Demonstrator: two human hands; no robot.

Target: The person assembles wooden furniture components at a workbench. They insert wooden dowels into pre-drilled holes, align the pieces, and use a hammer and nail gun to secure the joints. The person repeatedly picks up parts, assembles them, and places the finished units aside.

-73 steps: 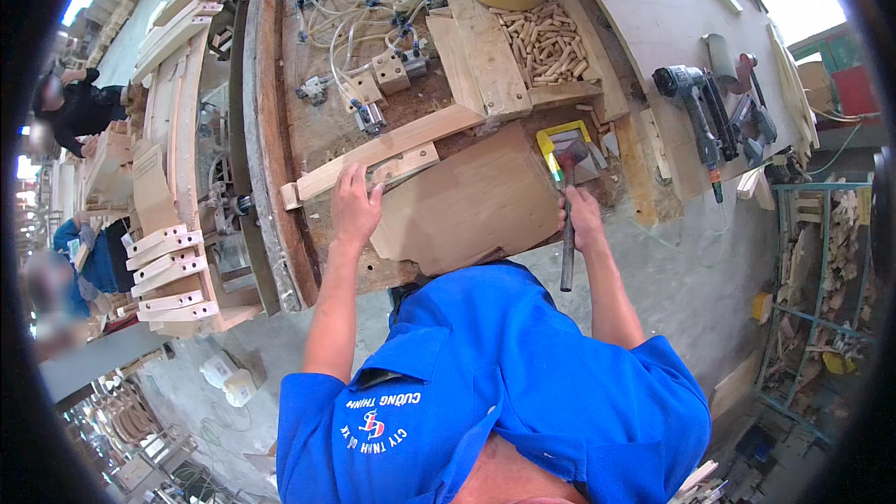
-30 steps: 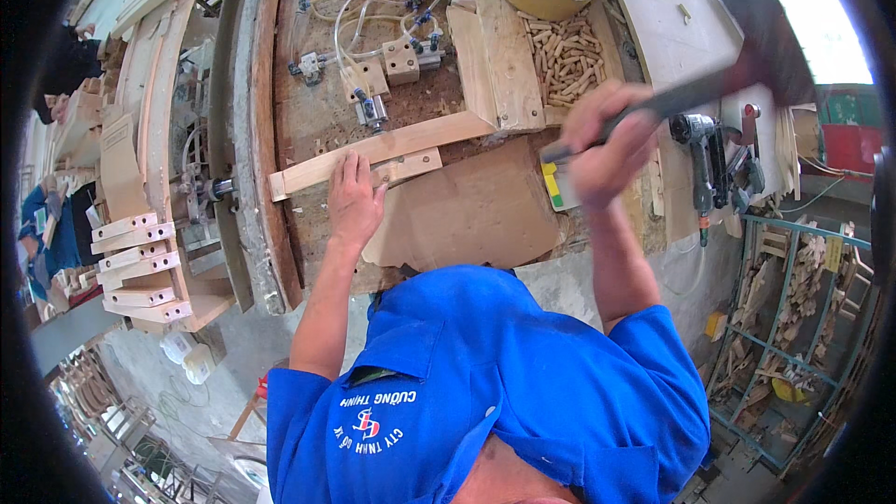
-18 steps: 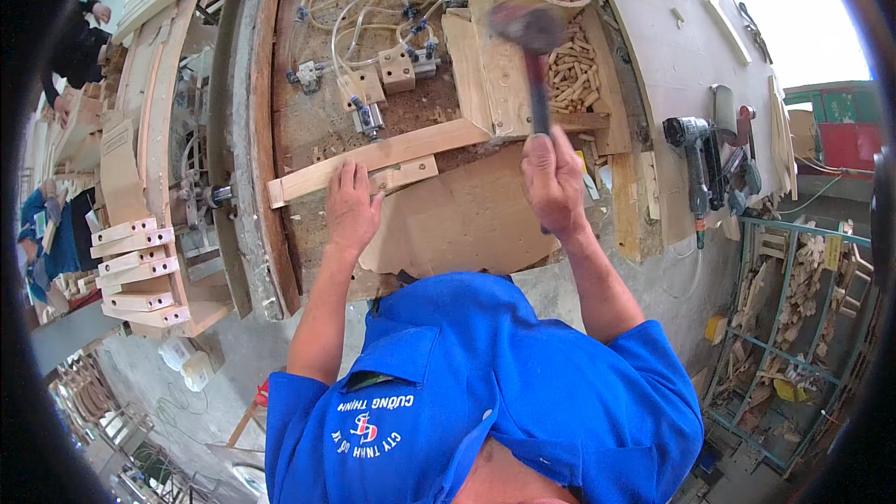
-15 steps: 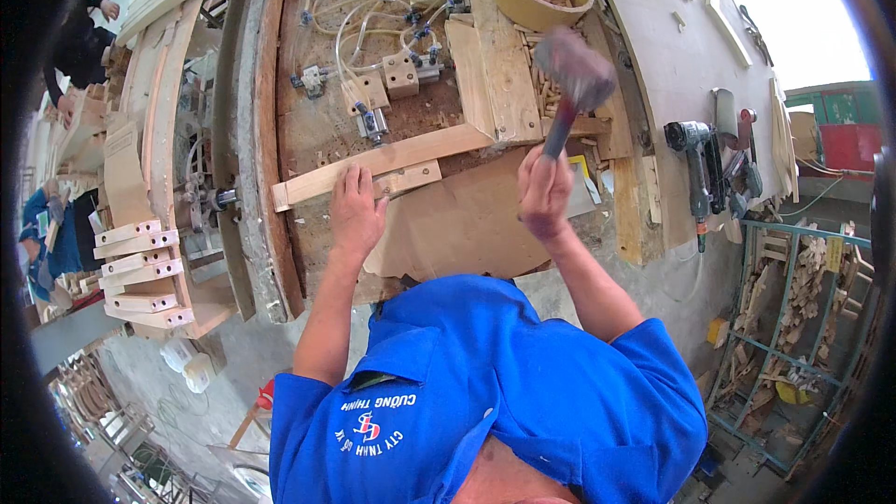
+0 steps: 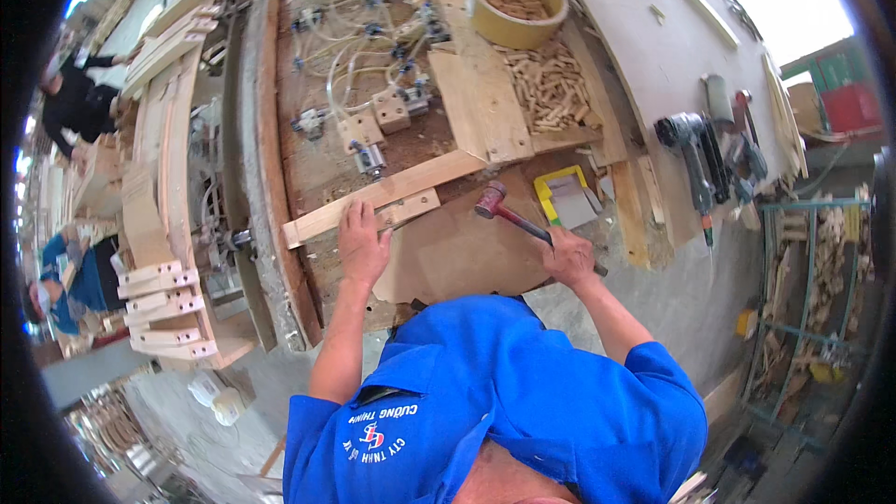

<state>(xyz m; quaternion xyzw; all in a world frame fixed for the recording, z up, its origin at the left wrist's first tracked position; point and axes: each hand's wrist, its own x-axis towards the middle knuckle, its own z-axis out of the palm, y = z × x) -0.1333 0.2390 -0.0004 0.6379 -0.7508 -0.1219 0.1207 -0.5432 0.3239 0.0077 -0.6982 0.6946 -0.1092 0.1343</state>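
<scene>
My left hand (image 5: 362, 247) lies with its fingers stretched over the near edge of a long pale wooden rail (image 5: 420, 179). Beside its fingertips sits a shorter wooden block (image 5: 409, 208) with holes, lying along the near side of the rail. In my right hand (image 5: 571, 259), fingers wrapped round the handle, is a hammer (image 5: 491, 199) with a worn red head. The head points left, low over a sheet of brown cardboard (image 5: 457, 247). A small pneumatic cylinder (image 5: 371, 161) stands just beyond the rail.
Clear hoses and fittings (image 5: 359, 56) spread over the bench's far part. A round yellow tub (image 5: 519, 7) of wooden dowels stands beside a tray of loose dowels (image 5: 551, 89). A yellow-edged pad (image 5: 567, 196), a nail gun (image 5: 693, 154) and stacked drilled wood pieces (image 5: 166, 308) lie around. Other people work at left.
The hammer has come down from its raised, blurred position to low over the cardboard, its head now pointing left. My right hand is lower; my left hand stays on the wood. The view has shifted slightly.
</scene>
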